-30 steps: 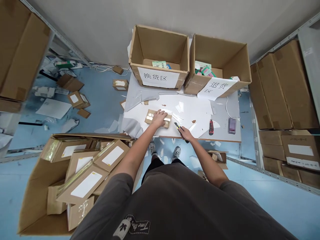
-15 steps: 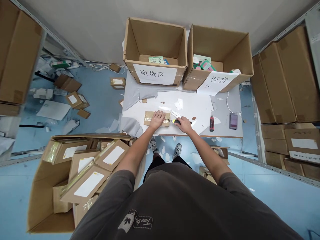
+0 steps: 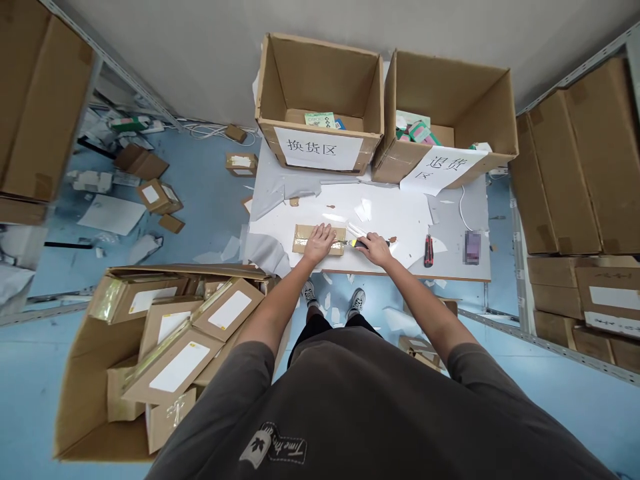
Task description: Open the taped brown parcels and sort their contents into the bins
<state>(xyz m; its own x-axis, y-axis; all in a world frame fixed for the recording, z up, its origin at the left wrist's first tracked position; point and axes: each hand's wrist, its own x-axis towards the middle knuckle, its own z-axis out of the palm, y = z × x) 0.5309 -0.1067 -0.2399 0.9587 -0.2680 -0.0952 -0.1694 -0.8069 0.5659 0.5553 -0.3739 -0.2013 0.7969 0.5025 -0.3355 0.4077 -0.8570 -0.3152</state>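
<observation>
A small flat cardboard box (image 3: 302, 241) with shiny tape along its middle lies near the table's front edge. My left hand (image 3: 320, 242) rests flat on top of it, fingers stretched out and holding nothing. In my right hand (image 3: 375, 249) is a utility knife (image 3: 358, 243), black and yellow, its fingers wrapped round the handle. The blade points left and meets the right end of the box, at the tape; how deep it sits I cannot tell. A second, red and black utility knife (image 3: 429, 251) lies on the table to the right.
Two open cartons with paper signs, a left carton (image 3: 273, 143) and a right carton (image 3: 493, 167), stand at the table's back. Paper scraps litter the table (image 3: 400, 220). A big carton (image 3: 75, 400) full of parcels is at left. Stacked boxes (image 3: 565, 180) fill the right-hand shelf.
The whole view has shifted slightly, so the table appears further right. Both hands keep their places, left on the box and right on the utility knife, with little visible movement.
</observation>
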